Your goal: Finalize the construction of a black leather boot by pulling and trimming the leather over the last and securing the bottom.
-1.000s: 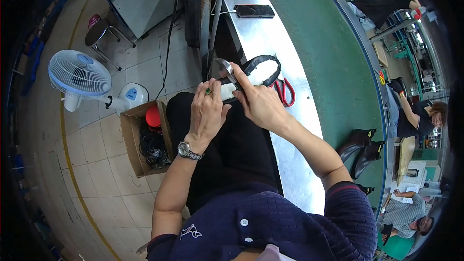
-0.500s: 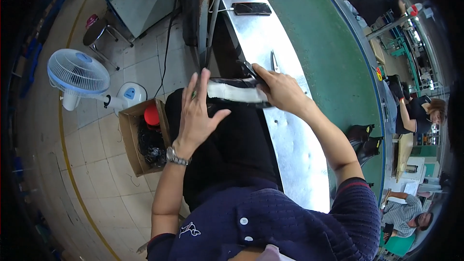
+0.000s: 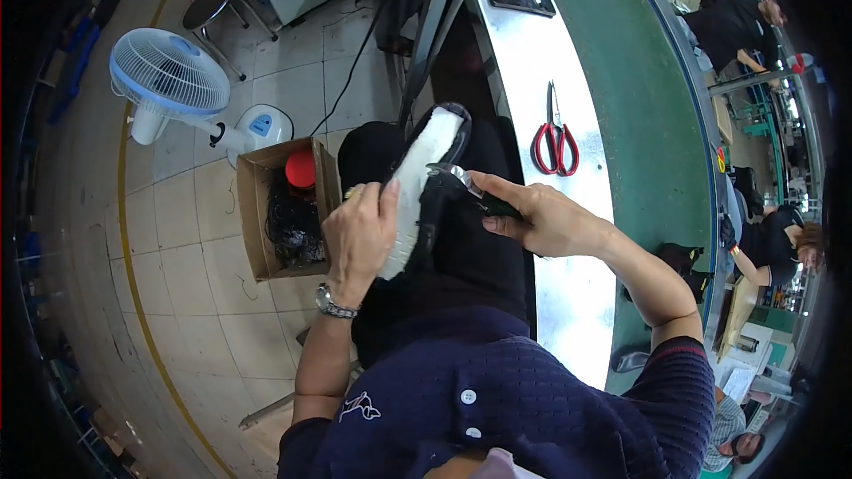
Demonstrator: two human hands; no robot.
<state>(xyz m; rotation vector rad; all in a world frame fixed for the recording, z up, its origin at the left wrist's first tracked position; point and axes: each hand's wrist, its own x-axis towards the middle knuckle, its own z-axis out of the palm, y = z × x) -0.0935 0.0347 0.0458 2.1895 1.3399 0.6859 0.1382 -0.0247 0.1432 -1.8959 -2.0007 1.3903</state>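
Observation:
A black shoe upper with a white sole side (image 3: 435, 144) lies bottom up across my lap, slanting toward the bench. My left hand (image 3: 357, 235) grips its near left edge, thumb on the white surface, fingers wrapped over the side. In my right hand (image 3: 552, 217) is a pair of metal pincers (image 3: 454, 175) with dark handles, its jaws at the right edge of the shoe. Whether the jaws pinch the black material is too small to tell. To the right, red-handled scissors (image 3: 556, 144) lie on the metal bench (image 3: 572, 293).
A phone (image 3: 521, 0) with a cable lies farther up the bench. Left of my legs stands a cardboard box (image 3: 259, 222) holding a red-lidded container (image 3: 300, 169) and black scraps. Beyond are a fan (image 3: 173, 71) and a stool (image 3: 209, 7). Co-workers sit across the green surface (image 3: 621, 80).
My left hand, spread open before, has closed on the shoe. The shoe has turned from crosswise to lengthwise on my lap. My right hand has brought the pincers' jaws to its edge.

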